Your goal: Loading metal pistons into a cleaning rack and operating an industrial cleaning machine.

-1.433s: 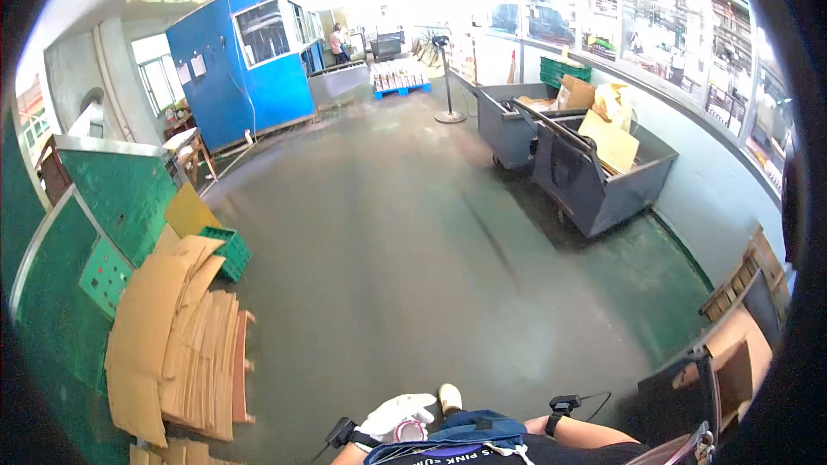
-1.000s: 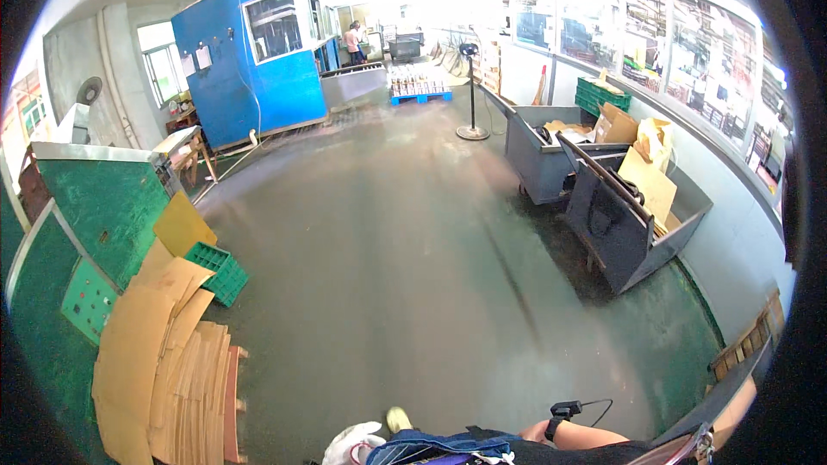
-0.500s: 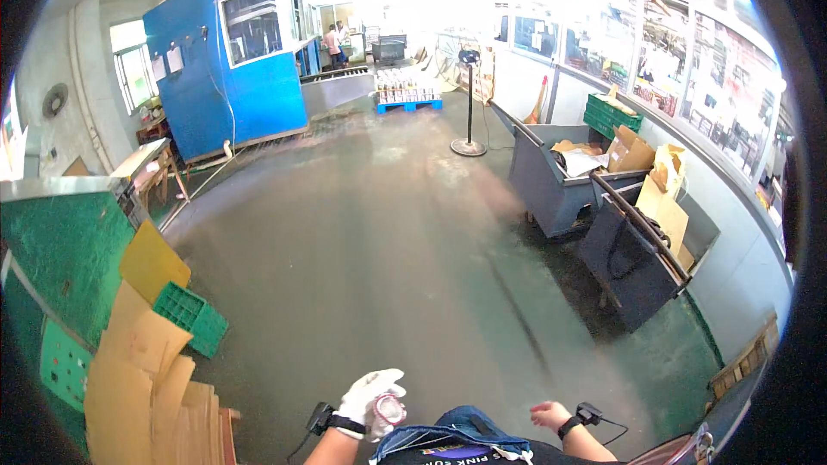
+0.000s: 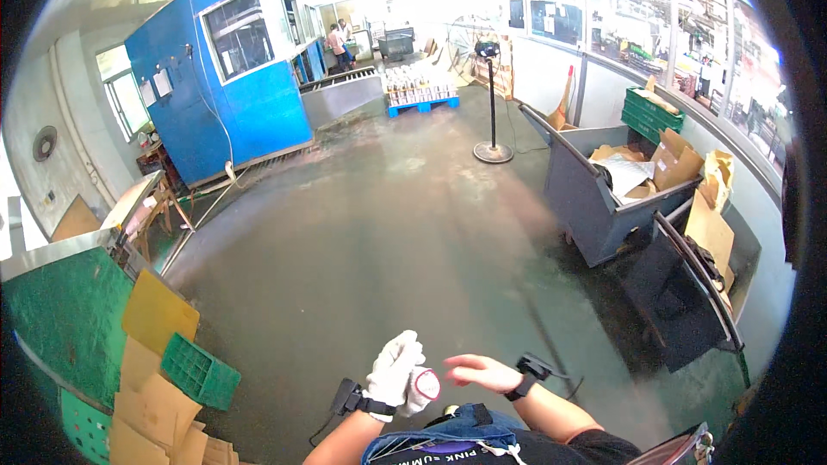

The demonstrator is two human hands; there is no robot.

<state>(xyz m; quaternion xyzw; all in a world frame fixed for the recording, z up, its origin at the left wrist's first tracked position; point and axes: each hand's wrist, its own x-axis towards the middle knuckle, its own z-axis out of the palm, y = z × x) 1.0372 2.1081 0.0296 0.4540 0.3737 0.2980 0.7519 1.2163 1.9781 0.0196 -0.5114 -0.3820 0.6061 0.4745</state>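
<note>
My left hand (image 4: 397,372), in a white glove, is closed around a white thing with a red-ringed round end (image 4: 425,385); its exact kind cannot be made out. The round end shows on the palm side, turned up and facing right. Bare and empty, my right hand (image 4: 476,373) is raised just right of it, fingers stretched toward the left and not touching it. Each wrist wears a black strap with a small black device; the left device (image 4: 348,396) and the right device (image 4: 535,367) trail thin cables.
Grey bins (image 4: 607,198) with cardboard and paper stand on the right, near stacked green crates (image 4: 651,114). A stand fan (image 4: 493,103) is ahead. Flattened cardboard (image 4: 164,413) and a green crate (image 4: 200,371) lie at left. Beyond are a blue booth (image 4: 215,103), a loaded blue pallet (image 4: 423,107) and people (image 4: 339,45).
My right hand has come up and left, close to the left hand. The left hand has risen and moved right with the red-ringed thing. The view has turned slightly and moved forward.
</note>
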